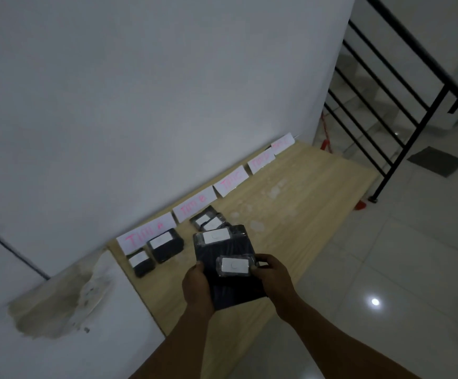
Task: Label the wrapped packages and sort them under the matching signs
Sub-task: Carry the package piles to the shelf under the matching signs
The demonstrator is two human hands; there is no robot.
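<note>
I hold a stack of black wrapped packages above the wooden table. My left hand grips the left edge of the large flat package. My right hand pinches a small labelled package lying on top of it. Another labelled package rests at the stack's far end. White signs with pink writing lean on the wall: sign A, sign B, sign C, then two more to the right. Two labelled packages lie under sign A, two under sign B.
The table stands against a white wall with a stained, peeling patch at the left. A black stair railing rises past the table's far end. Glossy white floor tiles lie to the right.
</note>
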